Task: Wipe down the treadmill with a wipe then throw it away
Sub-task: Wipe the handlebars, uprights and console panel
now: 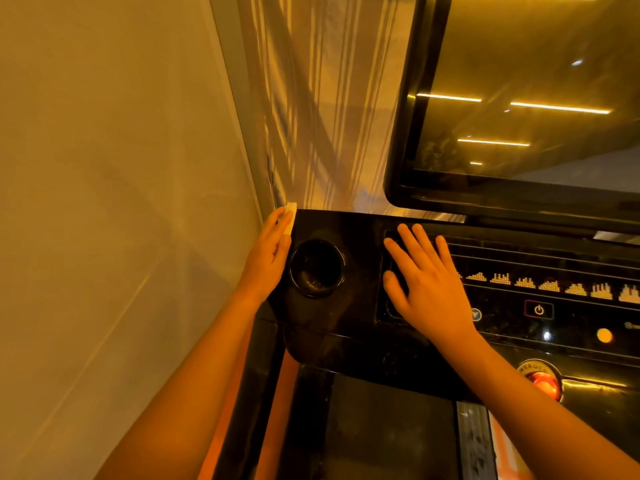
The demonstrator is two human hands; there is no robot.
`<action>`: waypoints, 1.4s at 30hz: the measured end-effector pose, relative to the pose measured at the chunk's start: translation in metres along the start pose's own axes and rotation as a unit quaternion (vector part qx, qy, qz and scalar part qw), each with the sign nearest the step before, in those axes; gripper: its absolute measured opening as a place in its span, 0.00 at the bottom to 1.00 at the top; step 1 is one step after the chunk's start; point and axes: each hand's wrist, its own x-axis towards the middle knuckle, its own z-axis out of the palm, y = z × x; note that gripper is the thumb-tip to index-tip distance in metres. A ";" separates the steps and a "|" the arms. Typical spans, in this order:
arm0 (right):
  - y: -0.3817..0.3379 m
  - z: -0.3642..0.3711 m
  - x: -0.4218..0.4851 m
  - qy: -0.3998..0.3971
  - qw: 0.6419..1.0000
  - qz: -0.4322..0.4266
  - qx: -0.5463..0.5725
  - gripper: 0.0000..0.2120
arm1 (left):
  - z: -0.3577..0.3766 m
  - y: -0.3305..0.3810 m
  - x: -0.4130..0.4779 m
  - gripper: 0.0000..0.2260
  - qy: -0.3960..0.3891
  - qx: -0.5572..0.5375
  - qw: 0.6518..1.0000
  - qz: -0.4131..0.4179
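Pale wall (121, 168) crowds the treadmill console (353, 341) at its left edge, where the left hand (268, 254) presses a white wipe (290, 216) flat under straight fingers, cup holder (317, 268) just beside it. Right hand (426, 282) rests spread, holding nothing, on the console. Wiping looks underway; disposal is not yet done.

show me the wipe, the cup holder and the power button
wipe (290, 215): head view, on its white corner that shows
cup holder (317, 268): head view, in its dark hollow middle
power button (539, 310): head view, on the power symbol
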 end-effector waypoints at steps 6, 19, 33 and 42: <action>0.000 0.000 0.000 -0.004 1.000 0.000 -0.004 0.27 | 0.007 -0.009 0.013 0.23 -0.014 0.014 0.999 0.032; -0.001 -0.001 0.001 -0.015 1.000 0.005 -0.005 0.26 | 0.019 -0.013 -0.029 0.27 0.012 0.001 0.998 -0.064; -0.002 -0.001 0.001 -0.012 1.000 0.005 -0.005 0.27 | 0.017 -0.017 -0.039 0.25 -0.016 0.085 0.993 -0.076; -0.003 -0.001 0.000 -0.010 1.000 0.003 -0.008 0.27 | 0.016 -0.016 -0.048 0.24 -0.025 0.082 0.992 -0.092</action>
